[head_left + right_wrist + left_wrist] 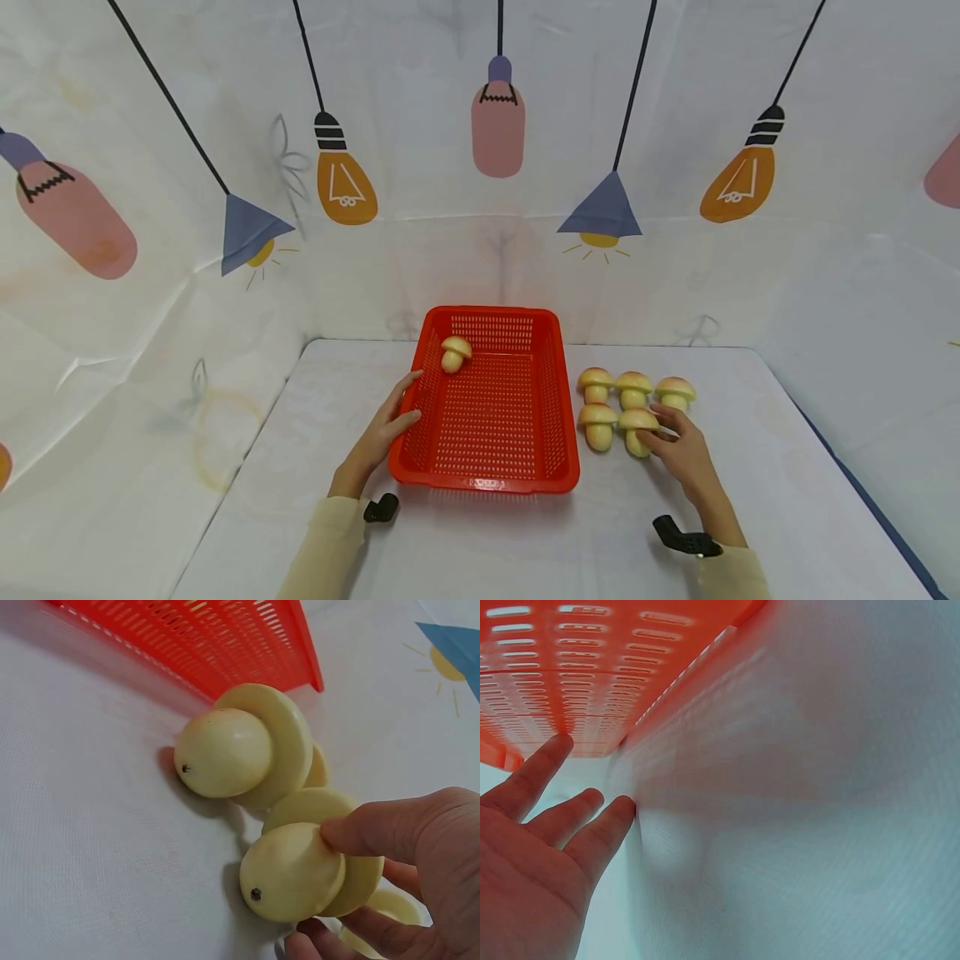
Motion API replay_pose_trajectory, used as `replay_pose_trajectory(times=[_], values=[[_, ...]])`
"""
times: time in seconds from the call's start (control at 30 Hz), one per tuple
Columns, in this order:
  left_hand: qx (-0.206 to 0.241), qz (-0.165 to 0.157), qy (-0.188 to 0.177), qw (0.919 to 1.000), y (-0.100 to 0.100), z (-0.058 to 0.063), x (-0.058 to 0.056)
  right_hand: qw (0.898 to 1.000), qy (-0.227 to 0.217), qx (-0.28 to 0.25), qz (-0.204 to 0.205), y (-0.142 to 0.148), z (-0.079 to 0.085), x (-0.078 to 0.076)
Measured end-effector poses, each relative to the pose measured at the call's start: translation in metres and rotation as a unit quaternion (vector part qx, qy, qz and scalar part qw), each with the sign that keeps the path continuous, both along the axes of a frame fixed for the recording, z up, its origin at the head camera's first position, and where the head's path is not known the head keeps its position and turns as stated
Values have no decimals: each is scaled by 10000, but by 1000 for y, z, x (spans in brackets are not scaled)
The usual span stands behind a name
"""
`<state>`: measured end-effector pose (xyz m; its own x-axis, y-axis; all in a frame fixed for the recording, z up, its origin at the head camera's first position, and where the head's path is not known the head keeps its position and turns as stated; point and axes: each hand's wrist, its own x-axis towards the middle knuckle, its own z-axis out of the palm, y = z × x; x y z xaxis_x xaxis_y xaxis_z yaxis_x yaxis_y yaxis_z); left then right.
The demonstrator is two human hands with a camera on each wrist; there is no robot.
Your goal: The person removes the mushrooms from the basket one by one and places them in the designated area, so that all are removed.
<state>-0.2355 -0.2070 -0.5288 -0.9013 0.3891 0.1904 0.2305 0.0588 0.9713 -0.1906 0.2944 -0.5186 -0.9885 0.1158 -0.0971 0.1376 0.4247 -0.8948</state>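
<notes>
At the left side of the red plastic basket (pixel 564 400), my left hand (pixel 382 433) rests with thumb and index finger at the rim. Its other fingers extend straight beside the outer wall (pixel 577 682) in the left wrist view. My right hand (pixel 678 454) pinches a pale yellow toy mushroom (pixel 289 874), thumb on the stem and fingers on the far side. That mushroom (pixel 636 421) is the front right one of a group on the table. Close by it lies another mushroom (pixel 225 754). Inside the basket, towards the back left, is a single mushroom (pixel 454 354).
Several more mushrooms lie in two rows right of the basket, among them a back left one (pixel 596 382), a back middle one (pixel 633 387) and a back right one (pixel 676 392). A white cloth with printed lamps (pixel 450 258) stands behind the white table (pixel 510 550).
</notes>
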Motion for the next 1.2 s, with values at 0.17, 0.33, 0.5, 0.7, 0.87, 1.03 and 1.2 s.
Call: replay_pose_trajectory(times=[0.17,0.33,0.5,0.7,0.87,1.03,1.2], values=[[-30,48,-6,10000,0,0,0,9999,-85,103,39,0,2,0],[-19,46,38,10000,0,-1,-1,9998,-149,114,80,-1,2,-2],[22,-19,-2,10000,0,0,0,9997,-205,108,52,-1,3,-1],[51,-73,49,9999,-1,0,0,9997,-200,159,6,-2,1,0],[7,-64,51,10000,-1,1,1,9996,-249,77,65,-2,0,-1],[-31,-28,-7,10000,0,1,1,9994,-333,22,124,-2,2,-1],[-26,-32,20,10000,0,0,1,9991,-344,197,116,-1,3,0]])
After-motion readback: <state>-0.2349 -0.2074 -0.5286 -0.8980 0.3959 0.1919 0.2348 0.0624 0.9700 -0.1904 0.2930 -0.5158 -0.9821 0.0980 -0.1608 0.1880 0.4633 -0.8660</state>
